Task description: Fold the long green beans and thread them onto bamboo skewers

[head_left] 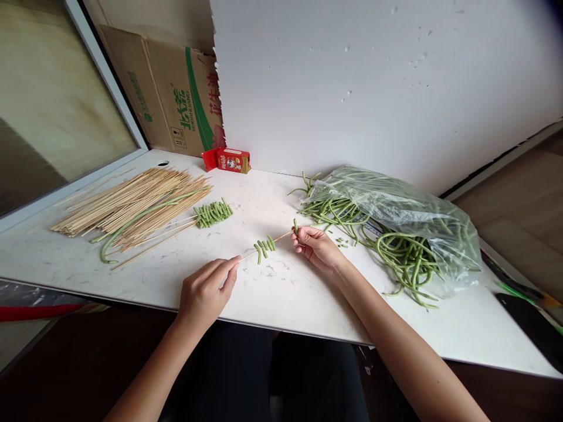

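Note:
My left hand (209, 290) pinches the near end of a thin wooden skewer (284, 236) above the white table. Several short green bean pieces (264, 248) are threaded crosswise along its middle. At the skewer's far tip, my right hand (317, 246) is closed on another short bean piece (295, 226). Finished-looking skewers packed with bean pieces (214, 213) lie to the left, beside a large pile of bare skewers (132, 202). Right of my hands, long green beans (407, 258) spill from a clear plastic bag (387, 193).
A small red box (233, 160) stands at the back of the white table (272, 305), before a cardboard box (176, 94). One long bean (132, 220) lies over the skewers. Small bean bits (342, 241) lie near the bag. A black object (530, 328) rests at the right edge.

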Demonstrator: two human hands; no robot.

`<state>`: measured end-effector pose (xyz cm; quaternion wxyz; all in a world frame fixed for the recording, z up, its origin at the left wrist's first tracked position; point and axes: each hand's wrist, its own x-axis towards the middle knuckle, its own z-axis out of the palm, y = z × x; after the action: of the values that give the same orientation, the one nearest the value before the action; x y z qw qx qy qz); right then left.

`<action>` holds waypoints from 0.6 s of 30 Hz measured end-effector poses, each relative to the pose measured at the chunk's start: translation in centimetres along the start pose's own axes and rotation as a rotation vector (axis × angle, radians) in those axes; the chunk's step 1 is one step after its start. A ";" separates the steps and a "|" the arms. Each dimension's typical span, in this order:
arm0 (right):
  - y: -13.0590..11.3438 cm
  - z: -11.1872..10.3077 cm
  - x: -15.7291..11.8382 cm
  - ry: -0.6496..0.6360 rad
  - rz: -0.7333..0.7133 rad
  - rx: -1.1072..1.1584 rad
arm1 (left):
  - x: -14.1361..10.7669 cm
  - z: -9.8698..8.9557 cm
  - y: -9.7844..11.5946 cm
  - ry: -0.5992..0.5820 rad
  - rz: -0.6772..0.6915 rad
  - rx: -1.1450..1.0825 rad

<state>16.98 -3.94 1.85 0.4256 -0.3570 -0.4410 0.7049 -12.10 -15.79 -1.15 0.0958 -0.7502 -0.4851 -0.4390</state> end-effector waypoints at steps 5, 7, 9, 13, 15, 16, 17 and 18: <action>-0.2 0.2 -0.2 -0.009 0.024 -0.034 | 0.1 0.0 0.0 0.004 -0.001 0.014; -0.2 0.2 -0.2 -0.017 0.034 -0.039 | 0.1 0.0 0.0 0.005 -0.002 0.017; -0.2 0.1 -0.2 -0.027 0.038 -0.040 | 0.1 0.0 0.1 0.007 -0.002 0.024; -0.3 0.2 -0.2 -0.025 0.033 -0.039 | 0.1 0.0 0.1 0.005 -0.002 0.032; -0.3 0.2 -0.2 -0.021 0.032 -0.037 | 0.1 0.1 0.1 0.005 -0.003 0.031; -0.4 0.3 -0.3 -0.019 0.033 -0.035 | 0.1 0.1 0.1 0.007 -0.003 0.032; -0.4 0.3 -0.3 -0.018 0.036 -0.032 | 0.1 0.1 0.1 0.008 -0.002 0.032; -0.5 0.4 -0.3 -0.016 0.039 -0.029 | 0.1 0.1 0.1 0.007 -0.002 0.033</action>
<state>16.88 -4.22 2.45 0.4030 -0.3660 -0.4474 0.7096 -11.97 -15.71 -1.12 0.1096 -0.7465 -0.4925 -0.4338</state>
